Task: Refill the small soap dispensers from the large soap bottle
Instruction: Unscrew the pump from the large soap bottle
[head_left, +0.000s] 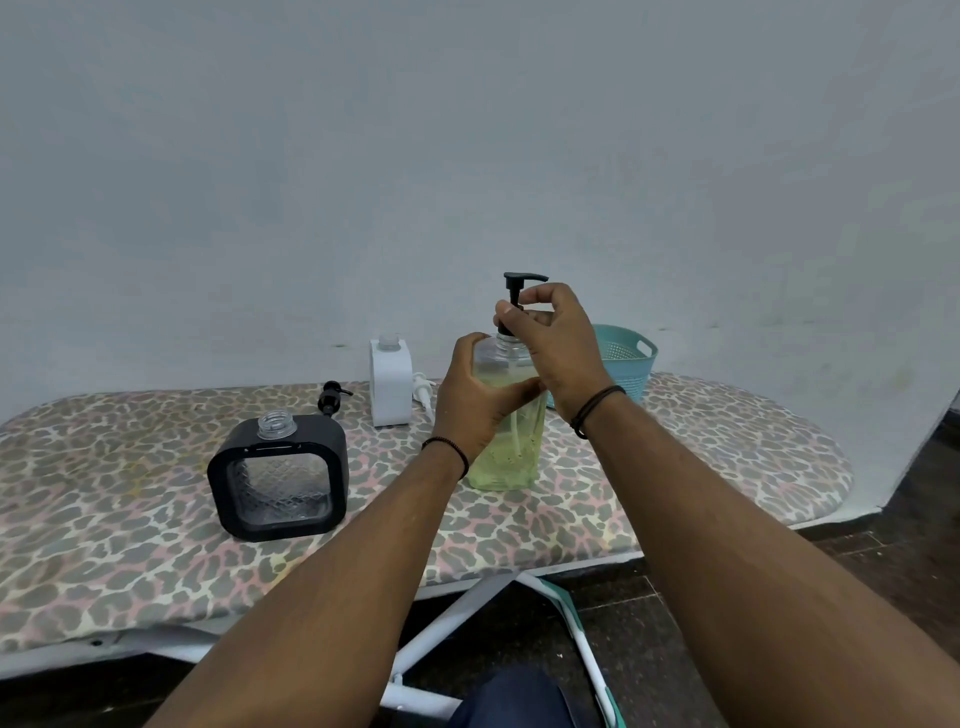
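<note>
Large soap bottle (506, 447): upright on the surface (130, 545), right of centre, clear plastic with yellow-green liquid filling most of it; dip tube visible inside.
Black pump (522, 291): raised above the bottle's neck, spout pointing right, collar lifted off the threaded neck, tube reaching down into the liquid.
Left hand (475, 395): wrapped round the upper body of the large soap bottle, fingers curled across its front, thin dark band at the wrist.
Right hand (553, 343): pinching the black pump at its collar, fingertips closed round the stem just below the spout; dark bands at the wrist.
Black dispenser (278, 475): square, dark-framed, clear patterned window, standing left of the large bottle and apart from it; threaded neck open, no pump on it, looks empty.
Small black pump (332, 397): lying on the surface just behind the black dispenser.
White dispenser (390, 384): square, upright, farther back near the wall, between the black dispenser and the large bottle; neck uncapped.
White pump (422, 391): lying just right of the white dispenser, partly hidden by the left hand.
Teal basket (626, 364): perforated, with a handle slot, behind the right hand at the back of the surface.
Surface: padded board with a leopard-print cover, white metal legs showing beneath.
Floor (909, 545): dark tiles.
Wall (467, 130): plain pale grey.
</note>
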